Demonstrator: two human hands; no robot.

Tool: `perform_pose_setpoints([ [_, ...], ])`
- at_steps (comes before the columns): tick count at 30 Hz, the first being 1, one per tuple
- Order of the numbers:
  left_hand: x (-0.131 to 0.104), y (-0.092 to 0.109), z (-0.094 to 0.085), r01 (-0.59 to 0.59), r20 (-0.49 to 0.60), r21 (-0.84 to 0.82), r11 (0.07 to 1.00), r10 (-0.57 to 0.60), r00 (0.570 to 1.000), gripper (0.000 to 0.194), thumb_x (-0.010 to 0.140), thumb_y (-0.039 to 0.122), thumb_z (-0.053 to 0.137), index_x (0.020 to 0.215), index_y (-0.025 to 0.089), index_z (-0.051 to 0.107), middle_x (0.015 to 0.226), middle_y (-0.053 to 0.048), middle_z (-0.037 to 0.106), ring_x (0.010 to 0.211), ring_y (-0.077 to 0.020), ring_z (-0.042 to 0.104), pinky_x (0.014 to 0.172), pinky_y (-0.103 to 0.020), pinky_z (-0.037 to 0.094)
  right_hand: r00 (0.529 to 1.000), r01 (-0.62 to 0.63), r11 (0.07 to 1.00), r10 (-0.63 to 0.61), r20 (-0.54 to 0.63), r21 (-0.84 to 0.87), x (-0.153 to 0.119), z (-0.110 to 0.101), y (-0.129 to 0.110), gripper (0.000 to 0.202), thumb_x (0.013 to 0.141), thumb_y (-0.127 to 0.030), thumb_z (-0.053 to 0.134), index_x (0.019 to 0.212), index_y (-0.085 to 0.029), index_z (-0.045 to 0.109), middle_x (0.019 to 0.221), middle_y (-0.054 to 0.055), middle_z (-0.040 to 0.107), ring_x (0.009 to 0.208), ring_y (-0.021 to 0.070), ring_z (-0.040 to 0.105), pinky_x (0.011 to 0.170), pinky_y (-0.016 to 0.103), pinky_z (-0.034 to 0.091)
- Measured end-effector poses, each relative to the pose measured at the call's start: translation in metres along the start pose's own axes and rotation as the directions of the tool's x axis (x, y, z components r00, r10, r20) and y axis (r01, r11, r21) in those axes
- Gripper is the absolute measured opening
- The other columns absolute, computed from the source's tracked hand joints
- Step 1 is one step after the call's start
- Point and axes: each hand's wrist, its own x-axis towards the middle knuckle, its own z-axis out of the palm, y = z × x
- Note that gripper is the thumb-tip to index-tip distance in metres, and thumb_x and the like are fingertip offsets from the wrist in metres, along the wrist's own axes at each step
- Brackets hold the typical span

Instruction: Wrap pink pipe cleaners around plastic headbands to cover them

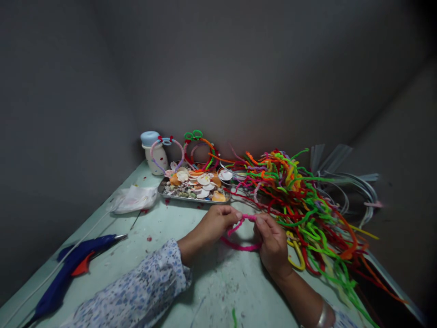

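Observation:
A pink pipe cleaner (242, 247), bent into a loop, is stretched between both hands above the middle of the table. My left hand (215, 224) pinches it at the upper left, thumb against fingertips. At the upper right, my right hand (273, 241) grips it between thumb and forefinger. A short pink end curls down inside the loop between the hands. The lower curve of the loop runs behind the fingers of each hand, so parts of it are hidden.
A metal tray (191, 197) of shells stands at the back, with decorated headbands (167, 140) and a jar (150, 152) behind. A tangled pile of pipe cleaners (293, 191) spreads rightward. A blue glue gun (73, 269) and plastic packet (136, 199) lie left.

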Motion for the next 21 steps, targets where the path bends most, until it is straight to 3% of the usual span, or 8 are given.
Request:
perform_pose_setpoints([
  [15,-0.0007,0.003,0.0001,0.02,0.041,-0.011,1.0,-0.019,0.999,0.029,0.072,0.041,0.068,0.067,0.015,0.055,0.054,0.006,0.042,0.049,-0.0072,0.031,0.05,-0.024,0.02,0.999,-0.035,0.999,0.035,-0.03,0.025,0.0004,0.0003,-0.0005,0.028,0.085,-0.042,0.055,0.076,-0.018,0.064,0.057,-0.002,0.049,0.054,0.0142,0.044,0.051,0.027,0.033],
  [21,-0.0007,0.004,0.0013,0.05,0.038,-0.055,0.997,-0.048,0.998,0.026,0.07,0.036,0.068,0.065,0.015,0.055,0.053,0.006,0.043,0.049,-0.0077,0.032,0.05,-0.025,0.019,0.999,-0.038,0.999,0.038,0.01,0.037,0.0004,-0.0013,0.0018,0.027,0.086,-0.042,0.055,0.076,-0.019,0.064,0.058,-0.003,0.049,0.053,0.0131,0.043,0.052,0.026,0.032],
])
